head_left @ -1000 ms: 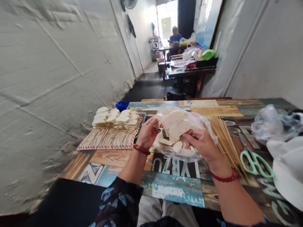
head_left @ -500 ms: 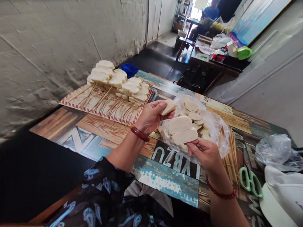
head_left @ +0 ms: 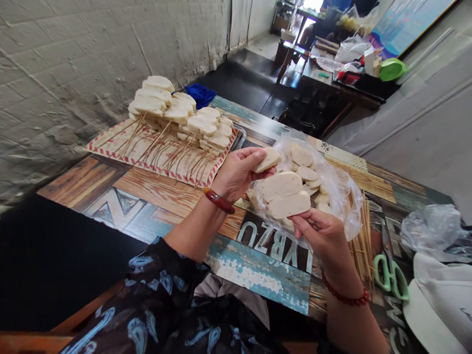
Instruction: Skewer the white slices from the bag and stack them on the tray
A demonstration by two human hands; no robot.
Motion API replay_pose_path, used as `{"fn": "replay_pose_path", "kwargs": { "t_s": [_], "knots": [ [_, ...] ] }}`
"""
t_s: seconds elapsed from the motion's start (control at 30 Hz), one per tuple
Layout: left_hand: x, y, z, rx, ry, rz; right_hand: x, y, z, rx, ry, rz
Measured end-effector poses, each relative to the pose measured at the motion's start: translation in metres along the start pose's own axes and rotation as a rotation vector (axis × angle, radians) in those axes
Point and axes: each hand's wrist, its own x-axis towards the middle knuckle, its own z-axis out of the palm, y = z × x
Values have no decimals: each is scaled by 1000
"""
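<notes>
My left hand (head_left: 242,169) is closed round a pale, thick oval food slice (head_left: 268,160), like sliced bun or fish cake. Between the fingertips of my right hand (head_left: 319,226) is the edge of another pale slice (head_left: 289,205). A further slice (head_left: 282,185) lies against that one's far side; whether a skewer joins them I cannot tell. Both hands are over an open clear plastic bag (head_left: 338,178) with several more slices inside. At the left, skewered slices (head_left: 176,114) are piled on a paper-covered tray (head_left: 117,142), their sticks pointing toward me.
Loose bamboo skewers (head_left: 362,241) lie right of the bag, beside green-handled scissors (head_left: 391,275). A white cap (head_left: 444,303) and a crumpled plastic bag (head_left: 437,230) are at the right edge. Blue cloth (head_left: 200,95) sits behind the tray. Another cluttered table (head_left: 340,87) stands farther back.
The view has shifted slightly. Both hands keep their grip on the slices, and the slice in my left hand is turned a little.
</notes>
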Motion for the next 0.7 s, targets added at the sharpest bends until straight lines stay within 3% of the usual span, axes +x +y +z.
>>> {"fn": "replay_pose_path", "kwargs": {
  "t_s": [0.7],
  "knots": [
    [0,0,-1,27,-8,-7,2,-4,1,8,-13,-16]
  ]
}}
